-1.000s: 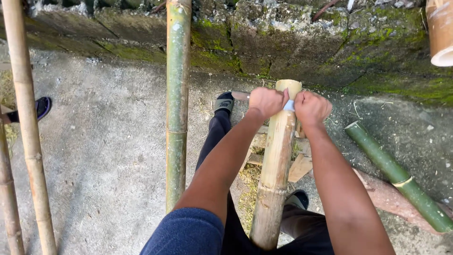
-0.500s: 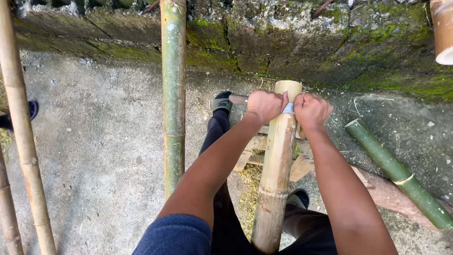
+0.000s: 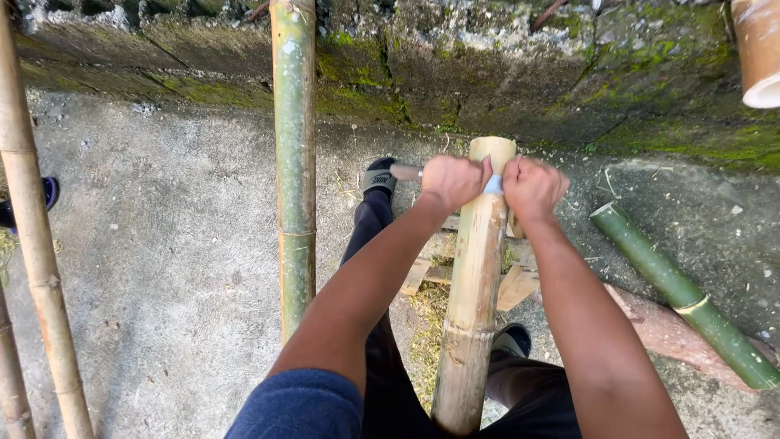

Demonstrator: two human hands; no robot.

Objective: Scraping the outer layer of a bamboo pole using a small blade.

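Rough grey concrete floor (image 3: 162, 268) fills most of the view, ending at a mossy stone wall (image 3: 504, 73) along the top. A tall green bamboo pole (image 3: 294, 154) stands upright left of centre, and a paler bamboo pole (image 3: 32, 244) leans along the left edge. Another green bamboo length (image 3: 674, 297) lies on the floor at the right, well apart from the hands. Between the person's legs in dark trousers, a tan bamboo stem (image 3: 475, 301) runs up from the bottom of the view to its cut end near the wall. Wood offcuts (image 3: 512, 284) and shavings lie on the floor beside it. Across the stem's upper end rests a blade (image 3: 493, 184). The left hand (image 3: 452, 180) is closed in a fist on the blade's handle side, and the right hand (image 3: 532, 187) is closed on the other end, both touching the stem. A sandalled foot (image 3: 379, 175) sits just left of the left hand.
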